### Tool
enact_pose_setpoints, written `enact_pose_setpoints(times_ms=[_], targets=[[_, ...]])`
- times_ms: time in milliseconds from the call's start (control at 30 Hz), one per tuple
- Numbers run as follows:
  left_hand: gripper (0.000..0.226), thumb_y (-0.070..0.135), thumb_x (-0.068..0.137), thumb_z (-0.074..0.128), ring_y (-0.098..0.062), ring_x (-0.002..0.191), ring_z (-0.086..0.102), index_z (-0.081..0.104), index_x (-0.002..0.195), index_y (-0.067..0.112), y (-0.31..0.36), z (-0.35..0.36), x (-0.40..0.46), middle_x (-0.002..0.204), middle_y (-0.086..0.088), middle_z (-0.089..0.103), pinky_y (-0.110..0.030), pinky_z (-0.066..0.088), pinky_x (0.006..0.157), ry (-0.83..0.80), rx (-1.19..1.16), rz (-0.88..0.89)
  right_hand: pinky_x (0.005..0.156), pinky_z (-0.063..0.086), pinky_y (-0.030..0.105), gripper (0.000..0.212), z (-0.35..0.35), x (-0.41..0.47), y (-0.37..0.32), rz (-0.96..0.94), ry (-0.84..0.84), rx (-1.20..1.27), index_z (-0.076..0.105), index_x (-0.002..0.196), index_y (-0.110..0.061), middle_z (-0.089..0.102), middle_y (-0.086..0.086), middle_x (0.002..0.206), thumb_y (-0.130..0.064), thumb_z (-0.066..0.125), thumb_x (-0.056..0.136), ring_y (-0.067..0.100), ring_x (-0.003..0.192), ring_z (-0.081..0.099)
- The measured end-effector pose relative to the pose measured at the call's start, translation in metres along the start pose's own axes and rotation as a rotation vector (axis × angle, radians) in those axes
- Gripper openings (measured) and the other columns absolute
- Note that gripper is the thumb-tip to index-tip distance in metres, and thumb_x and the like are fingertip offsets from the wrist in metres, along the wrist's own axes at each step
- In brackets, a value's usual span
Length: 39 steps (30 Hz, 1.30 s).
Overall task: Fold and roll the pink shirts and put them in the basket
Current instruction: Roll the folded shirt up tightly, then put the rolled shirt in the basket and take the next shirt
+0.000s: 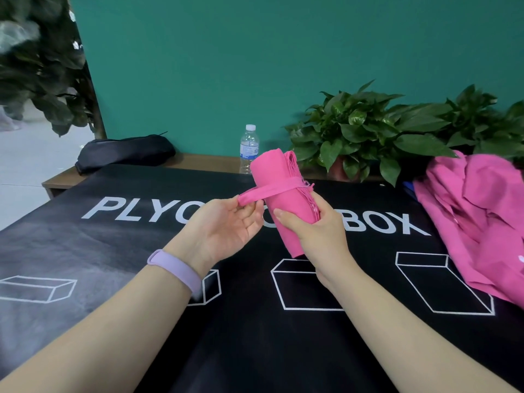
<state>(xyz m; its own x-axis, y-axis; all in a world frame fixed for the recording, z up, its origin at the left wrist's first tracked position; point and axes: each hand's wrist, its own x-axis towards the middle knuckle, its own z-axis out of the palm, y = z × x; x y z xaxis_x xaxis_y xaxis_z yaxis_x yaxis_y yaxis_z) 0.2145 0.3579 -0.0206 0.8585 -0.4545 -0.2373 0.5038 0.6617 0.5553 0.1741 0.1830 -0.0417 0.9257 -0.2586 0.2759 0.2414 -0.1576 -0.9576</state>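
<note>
Above the middle of the table [119, 251], clear of its black printed cover, your right hand [317, 236] grips a rolled pink shirt [279, 191], fingers and thumb curled round the lower half so the roll stands tilted, top end leaning toward the far edge. Your left hand [226, 225] pinches a narrow pink strip [269, 190] between thumb and fingertips; the strip runs taut across the roll's middle to its right side. There's a lilac wristband [177, 269] on your left wrist. At the table's right edge lies a loose heap of pink shirts [479, 217], well apart from the roll. Along the far edge stand a water bottle [249, 148], just behind the roll's top, a black bag [124, 153] toward the far left corner, and leafy plants [368, 129] toward the far right. Bare cover spreads from the left edge to your arms.
</note>
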Motion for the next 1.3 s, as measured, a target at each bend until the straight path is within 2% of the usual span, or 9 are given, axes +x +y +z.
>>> enact_pose_setpoints(times_ms=[100,300,400,533,633,733,867,1000,1300], targets=[[0.021,0.017,0.106,0.043,-0.011,0.062,0.056,0.060,0.098,0.009,-0.004,-0.002,0.001,0.075,-0.001,0.059,-0.023,0.048,0.055,0.011,0.102,-0.007,0.086,0.060,0.037,0.056,0.002,-0.001,-0.001,-0.001,-0.042,0.026,0.066,0.122,-0.037,0.073,-0.008,0.106,-0.037,0.088,0.071,0.010,0.096,0.071],[0.014,0.022,0.103,0.052,-0.010,0.055,0.046,0.057,0.094,0.013,-0.013,-0.002,0.003,0.070,0.002,0.053,-0.022,0.043,0.049,0.105,0.360,0.036,0.081,0.060,0.031,0.048,0.008,-0.007,-0.005,0.107,-0.115,0.188,0.068,0.119,-0.033,0.075,-0.007,0.107,-0.034,0.089,0.075,0.012,0.097,0.073],[0.021,0.026,0.104,0.048,-0.011,0.056,0.044,0.053,0.087,0.015,-0.017,0.000,0.002,0.070,0.001,0.049,-0.024,0.040,0.055,0.070,0.456,0.059,0.088,0.060,0.040,0.051,0.007,-0.008,-0.008,0.191,-0.155,0.286,0.065,0.122,-0.028,0.075,-0.001,0.112,-0.032,0.087,0.077,0.020,0.102,0.073],[0.034,0.045,0.101,0.051,-0.023,0.073,0.055,0.058,0.087,0.015,-0.023,0.004,0.002,0.083,-0.009,0.058,-0.037,0.048,0.075,0.108,0.683,0.196,0.080,0.059,0.036,0.056,0.003,-0.010,-0.014,0.240,-0.207,0.351,0.061,0.129,-0.026,0.073,0.002,0.116,-0.035,0.084,0.079,0.021,0.102,0.073],[0.057,0.065,0.099,0.041,-0.026,0.103,0.070,0.068,0.109,0.015,-0.028,0.007,0.006,0.112,-0.010,0.072,-0.051,0.052,0.099,0.091,0.702,0.320,0.081,0.058,0.036,0.062,0.003,-0.012,-0.018,0.238,-0.269,0.383,0.061,0.131,-0.023,0.072,0.006,0.119,-0.041,0.083,0.076,0.025,0.106,0.072],[0.069,0.077,0.090,0.040,-0.024,0.120,0.065,0.066,0.129,0.027,-0.034,0.010,0.004,0.127,-0.006,0.069,-0.047,0.044,0.108,-0.034,0.633,0.368,0.084,0.059,0.038,0.061,0.004,-0.014,-0.020,0.236,-0.314,0.360,0.062,0.128,-0.024,0.073,0.004,0.118,-0.052,0.082,0.077,0.023,0.106,0.072],[0.067,0.086,0.082,0.041,-0.011,0.110,0.069,0.071,0.117,0.038,-0.042,0.010,-0.003,0.117,0.007,0.073,-0.030,0.056,0.092,-0.064,0.837,0.461,0.087,0.060,0.040,0.056,0.001,-0.012,-0.018,0.218,-0.326,0.282,0.068,0.120,-0.027,0.075,0.000,0.113,-0.065,0.072,0.079,0.019,0.103,0.073],[0.061,0.073,0.092,0.039,-0.007,0.103,0.070,0.063,0.125,0.027,-0.049,0.011,-0.007,0.114,0.009,0.073,-0.015,0.054,0.077,-0.098,0.939,0.553,0.087,0.058,0.035,0.059,0.002,-0.012,-0.017,0.177,-0.292,0.249,0.069,0.119,-0.028,0.076,-0.003,0.112,-0.070,0.067,0.079,0.015,0.104,0.073],[0.064,0.074,0.089,0.049,-0.018,0.108,0.070,0.061,0.128,0.025,-0.050,0.006,-0.003,0.119,0.002,0.072,-0.043,0.054,0.095,-0.074,0.851,0.478,0.089,0.058,0.036,0.057,0.007,-0.011,-0.013,0.150,-0.262,0.189,0.067,0.118,-0.024,0.077,-0.004,0.107,-0.070,0.055,0.086,0.013,0.099,0.073]])
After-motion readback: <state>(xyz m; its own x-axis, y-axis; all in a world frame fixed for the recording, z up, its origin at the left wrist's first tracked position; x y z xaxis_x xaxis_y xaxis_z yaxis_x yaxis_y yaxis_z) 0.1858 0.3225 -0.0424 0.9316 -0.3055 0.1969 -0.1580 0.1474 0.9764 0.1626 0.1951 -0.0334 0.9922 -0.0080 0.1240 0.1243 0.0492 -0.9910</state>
